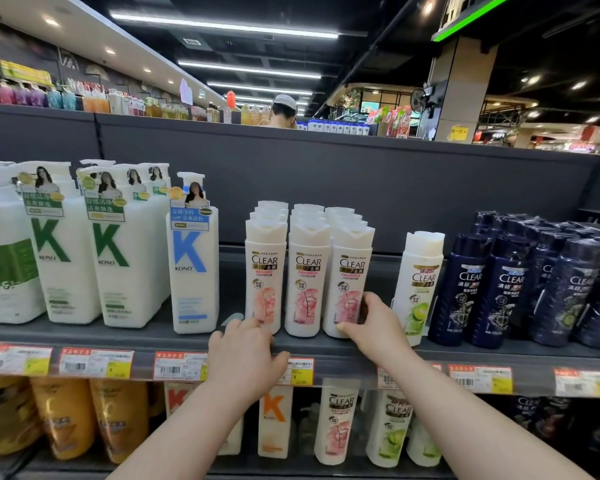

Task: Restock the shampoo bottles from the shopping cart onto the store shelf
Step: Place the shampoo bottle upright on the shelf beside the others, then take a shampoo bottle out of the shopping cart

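Observation:
Three rows of white CLEAR shampoo bottles with pink labels stand on the dark store shelf (153, 336). My right hand (371, 323) wraps the lower right side of the front right pink bottle (349, 282), thumb on its base. My left hand (246, 355) rests on the shelf edge, fingertips touching the base of the front left pink bottle (265, 275). The middle pink bottle (307, 282) stands between them. The shopping cart is out of view.
A green-label CLEAR bottle (418, 285) stands just right of my right hand, then dark blue CLEAR bottles (499, 285). Big white KONO pump bottles (193, 265) fill the left. Price tags (177, 367) line the shelf edge. A person's head (284, 110) shows behind the shelf.

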{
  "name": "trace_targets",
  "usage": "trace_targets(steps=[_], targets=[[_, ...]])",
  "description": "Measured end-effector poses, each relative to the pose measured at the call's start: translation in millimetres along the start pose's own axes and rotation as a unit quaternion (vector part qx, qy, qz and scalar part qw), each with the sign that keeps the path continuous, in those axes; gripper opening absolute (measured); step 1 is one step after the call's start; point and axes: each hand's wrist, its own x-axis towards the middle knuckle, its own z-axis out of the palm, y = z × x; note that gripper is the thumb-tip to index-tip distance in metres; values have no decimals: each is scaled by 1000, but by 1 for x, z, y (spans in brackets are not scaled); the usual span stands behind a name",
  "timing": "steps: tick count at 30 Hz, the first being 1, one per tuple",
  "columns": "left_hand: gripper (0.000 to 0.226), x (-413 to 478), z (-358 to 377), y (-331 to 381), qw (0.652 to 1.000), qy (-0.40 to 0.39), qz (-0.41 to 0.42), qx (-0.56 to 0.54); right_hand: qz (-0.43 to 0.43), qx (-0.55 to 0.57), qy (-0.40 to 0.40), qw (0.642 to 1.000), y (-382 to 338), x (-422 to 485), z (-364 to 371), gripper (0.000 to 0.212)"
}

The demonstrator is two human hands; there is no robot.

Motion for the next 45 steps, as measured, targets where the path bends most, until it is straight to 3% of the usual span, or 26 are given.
trace_targets(steps=[10, 14, 19, 21, 23, 26, 31, 35, 41, 45], targets=[[41, -6, 8, -3, 999, 36, 6, -15, -12, 19, 2, 1000, 0, -5, 0, 58], [52, -8, 13, -2, 997, 56, -1, -46, -20, 10, 47, 999, 5, -20, -3, 74], [47, -21, 24, 22, 981, 129, 50, -138, -75, -22, 66, 995, 20, -53, -20, 49], [40, -29, 33, 40, 975, 107, 88, -174, -84, -42, 60, 994, 37, -71, -28, 47], [38, -38, 46, 62, 977, 34, 118, -176, -76, -77, 44, 993, 63, -91, -41, 49], [41, -54, 69, 102, 977, -62, 145, -145, -17, -144, 7, 989, 113, -130, -77, 53], [43, -102, 98, 206, 958, -134, 235, -101, 142, -233, -8, 962, 208, -224, -165, 57], [45, -178, 116, 319, 918, -185, 341, -86, 268, -245, 1, 932, 273, -327, -244, 58], [43, -301, 119, 480, 853, -200, 477, -74, 397, -263, 70, 876, 352, -475, -345, 80], [43, -367, 118, 564, 809, -222, 540, -66, 456, -210, 128, 855, 388, -552, -394, 82]])
